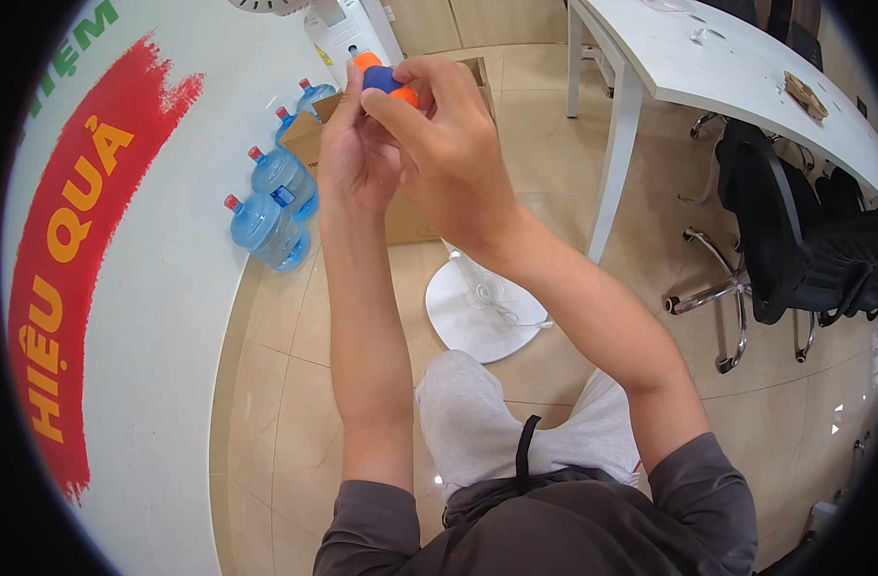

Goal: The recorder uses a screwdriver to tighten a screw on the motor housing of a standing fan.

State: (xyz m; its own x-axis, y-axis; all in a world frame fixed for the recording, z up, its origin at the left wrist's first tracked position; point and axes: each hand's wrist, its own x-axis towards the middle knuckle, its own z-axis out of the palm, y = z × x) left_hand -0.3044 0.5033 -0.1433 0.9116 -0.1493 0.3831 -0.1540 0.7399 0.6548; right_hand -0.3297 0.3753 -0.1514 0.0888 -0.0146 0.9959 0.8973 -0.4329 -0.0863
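Note:
My left hand [362, 158] and my right hand [449, 154] are raised together at the top middle, closed around a small blue-and-orange piece [382, 81]. My right fingers and thumb press on its blue middle, while my left fingers are partly hidden behind it. The piece is against or just in front of a white upright part of a stand fan [329, 38]; I cannot tell whether they touch. The fan's round white base [463, 336], with cable coiled on it, stands on the floor below my hands.
Several large blue water bottles [266, 230] and an open cardboard box [410, 230] stand left and behind. A white wall panel with red banner [161, 288] fills the left. A white table [708, 62] and black wheeled chair [765, 221] are on the right, over tiled floor [554, 163].

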